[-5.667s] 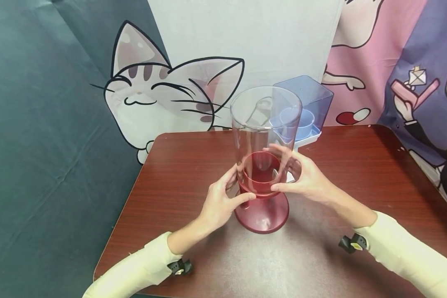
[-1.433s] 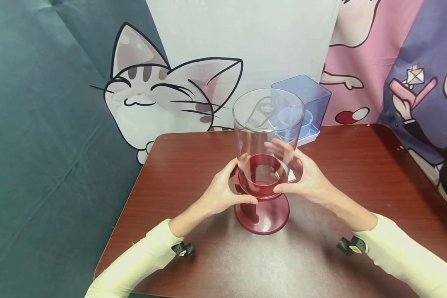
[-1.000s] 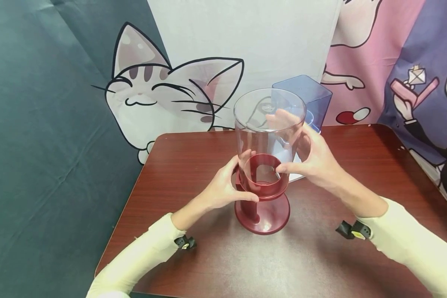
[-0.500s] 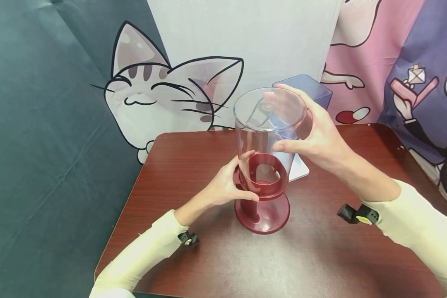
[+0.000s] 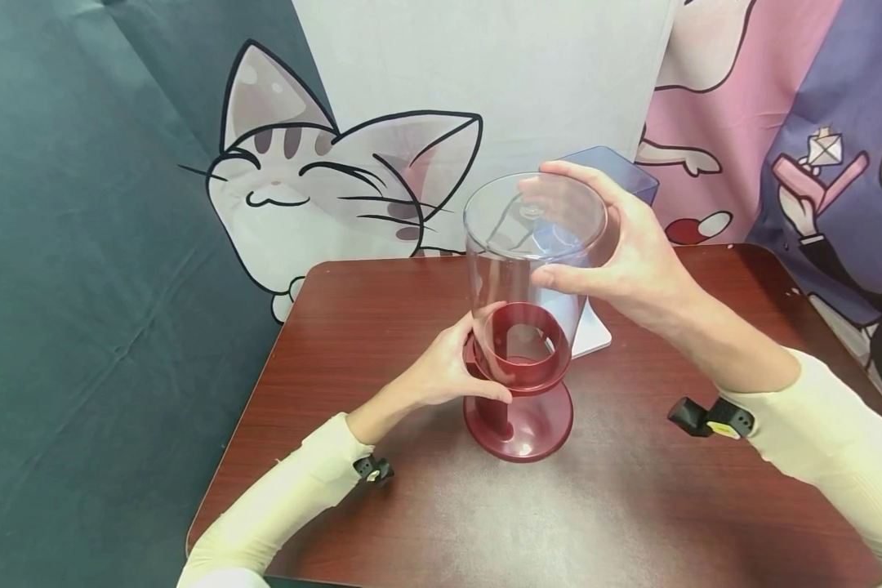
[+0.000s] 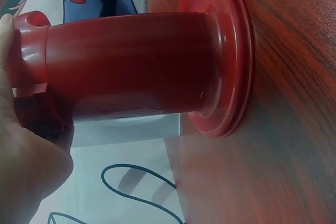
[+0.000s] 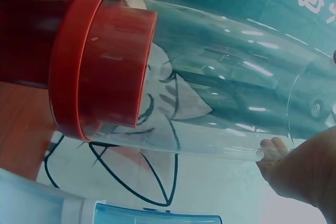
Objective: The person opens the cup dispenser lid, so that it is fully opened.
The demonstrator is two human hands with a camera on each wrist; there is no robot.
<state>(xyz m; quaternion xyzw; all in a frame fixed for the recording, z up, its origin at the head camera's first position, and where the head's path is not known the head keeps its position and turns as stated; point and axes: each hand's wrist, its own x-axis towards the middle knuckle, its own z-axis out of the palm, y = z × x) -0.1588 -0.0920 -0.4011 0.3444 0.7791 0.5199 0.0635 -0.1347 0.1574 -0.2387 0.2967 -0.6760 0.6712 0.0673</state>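
Observation:
In the head view a tall clear cylinder [image 5: 491, 282] stands upright in a red stand [image 5: 518, 445] on the table. My left hand [image 5: 444, 371] grips the red collar at the cylinder's foot, thumb in front and fingers behind. My right hand [image 5: 632, 253] holds the cylinder just below its open-looking rim, its far fingers seen through the clear wall. The left wrist view shows the stand's thick red column [image 6: 126, 66] and its round foot [image 6: 236, 56] on the wood. In the right wrist view, the cylinder sits around a red inner ring [image 7: 118, 66].
Behind the cylinder stands a translucent blue box [image 5: 610, 167] on a white base [image 5: 591, 336], partly hidden by my right hand. The brown wooden table [image 5: 353, 327] has rounded back corners. Printed cloth [image 5: 382, 49] hangs close behind it.
My right hand has slid up the cylinder from near the red collar to just below the rim. My left hand keeps its hold on the collar. Compared with the first frame, the stand looks turned.

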